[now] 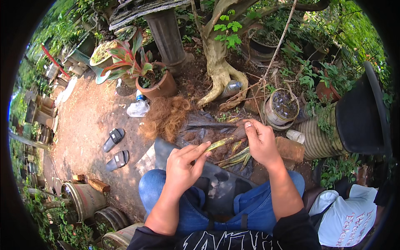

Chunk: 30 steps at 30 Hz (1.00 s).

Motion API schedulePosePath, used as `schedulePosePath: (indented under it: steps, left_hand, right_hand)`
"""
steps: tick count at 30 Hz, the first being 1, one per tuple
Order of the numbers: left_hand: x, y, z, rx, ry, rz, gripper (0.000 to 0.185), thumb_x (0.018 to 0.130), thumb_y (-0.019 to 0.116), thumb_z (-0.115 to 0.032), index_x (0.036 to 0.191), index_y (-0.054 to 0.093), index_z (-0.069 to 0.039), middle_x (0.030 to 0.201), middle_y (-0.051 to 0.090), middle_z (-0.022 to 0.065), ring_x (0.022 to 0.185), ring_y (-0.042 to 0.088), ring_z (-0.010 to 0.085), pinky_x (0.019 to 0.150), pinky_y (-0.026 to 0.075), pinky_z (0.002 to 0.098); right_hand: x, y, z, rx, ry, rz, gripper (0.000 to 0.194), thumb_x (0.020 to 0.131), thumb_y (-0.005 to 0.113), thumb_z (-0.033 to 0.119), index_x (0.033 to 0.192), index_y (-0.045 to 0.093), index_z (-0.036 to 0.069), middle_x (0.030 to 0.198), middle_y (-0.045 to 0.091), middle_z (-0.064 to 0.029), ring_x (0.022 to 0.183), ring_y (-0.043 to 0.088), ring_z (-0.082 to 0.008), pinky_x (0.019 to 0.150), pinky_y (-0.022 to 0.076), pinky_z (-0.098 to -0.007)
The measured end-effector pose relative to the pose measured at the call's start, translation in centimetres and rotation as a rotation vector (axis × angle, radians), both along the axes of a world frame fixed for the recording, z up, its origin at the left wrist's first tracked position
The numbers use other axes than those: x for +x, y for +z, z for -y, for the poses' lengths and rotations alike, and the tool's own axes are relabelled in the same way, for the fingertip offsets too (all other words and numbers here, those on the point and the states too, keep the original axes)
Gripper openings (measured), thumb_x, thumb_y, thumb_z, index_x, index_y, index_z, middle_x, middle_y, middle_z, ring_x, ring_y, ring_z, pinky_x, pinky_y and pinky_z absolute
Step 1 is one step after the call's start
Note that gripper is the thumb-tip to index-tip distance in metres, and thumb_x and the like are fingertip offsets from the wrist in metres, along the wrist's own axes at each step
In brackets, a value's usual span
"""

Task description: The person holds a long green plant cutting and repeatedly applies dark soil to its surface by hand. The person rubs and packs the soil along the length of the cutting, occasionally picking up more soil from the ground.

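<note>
My left hand [189, 164] pinches the tip of a long yellow-green leaf [222, 142] between thumb and fingers. At the leaf's other end, my right hand [261, 140] grips a brown, soil-coated base [240, 132]. More striped leaves [239, 157] lie below my right hand on dark plastic sheeting [206, 120]. Loose brown soil or fibre [218, 151] is heaped beneath the held leaf. Beyond my left hand rests a pile of reddish-brown fibre [168, 117].
A terracotta pot [159, 84] with a red-leaved plant stands ahead. At right are a water-filled bucket [282, 104], a brick [290, 149] and a large black tub [359, 115]. Black slides [117, 160] lie on the ground at left. A plastic bottle [230, 89] leans among tree roots [215, 87].
</note>
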<state>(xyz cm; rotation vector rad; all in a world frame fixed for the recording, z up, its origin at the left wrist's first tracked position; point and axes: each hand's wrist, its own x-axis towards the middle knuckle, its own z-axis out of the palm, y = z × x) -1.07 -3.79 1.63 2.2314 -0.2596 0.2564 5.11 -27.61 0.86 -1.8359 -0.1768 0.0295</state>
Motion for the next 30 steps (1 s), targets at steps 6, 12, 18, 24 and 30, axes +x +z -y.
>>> schedulePosePath:
  steps: [6,12,18,24,30]
  left_hand:
    - [-0.09,-0.40,-0.27,0.057,0.063,0.134,0.022,0.085,0.082,-0.016,0.107,0.081,-0.013,0.094,0.078,0.0037,0.070,0.070,0.0187,0.063,0.039,0.0311]
    - [-0.06,-0.66,-0.32,0.048,0.075,0.181,0.021,0.084,0.084,-0.016,0.105,0.082,-0.013,0.097,0.079,0.0039,0.075,0.071,0.0178,0.066,0.039,0.0311]
    - [-0.27,-0.73,0.07,0.039,0.068,0.189,0.022,0.082,0.085,-0.015,0.104,0.082,-0.013,0.097,0.079,0.0042,0.077,0.071,0.0177,0.066,0.039,0.0310]
    - [-0.03,-0.90,0.24,-0.004,0.068,0.201,0.025,0.079,0.087,-0.014,0.103,0.082,-0.013,0.097,0.079,0.0039,0.077,0.071,0.0179,0.067,0.040,0.0305]
    - [-0.11,-0.62,0.18,0.044,0.064,0.243,0.026,0.077,0.088,-0.015,0.101,0.082,-0.013,0.096,0.079,0.0027,0.077,0.070,0.0174,0.069,0.040,0.0303]
  right_hand:
    - [-0.14,-0.14,0.07,-0.053,0.090,0.201,0.036,0.101,0.067,0.023,0.120,0.067,-0.007,0.095,0.076,-0.0187,0.091,0.072,-0.0180,0.082,0.0545,-0.0319]
    - [-0.16,-0.25,-0.01,0.087,0.053,0.051,0.032,0.104,0.064,0.019,0.124,0.065,-0.007,0.098,0.072,-0.0069,0.086,0.064,-0.0094,0.078,0.0535,-0.0267]
    - [-0.04,0.09,0.04,0.058,0.031,-0.003,0.029,0.107,0.058,0.020,0.121,0.066,-0.006,0.096,0.071,-0.0058,0.082,0.064,-0.0094,0.075,0.0530,-0.0255]
    - [-0.15,0.13,0.09,-0.054,0.085,0.303,0.029,0.109,0.054,0.019,0.121,0.065,-0.005,0.094,0.073,-0.0069,0.084,0.067,-0.0105,0.077,0.0550,-0.0265]
    - [-0.05,-0.42,0.60,0.107,0.023,-0.041,0.033,0.106,0.061,0.019,0.127,0.061,-0.007,0.106,0.075,-0.0116,0.093,0.068,-0.0126,0.082,0.0547,-0.0280]
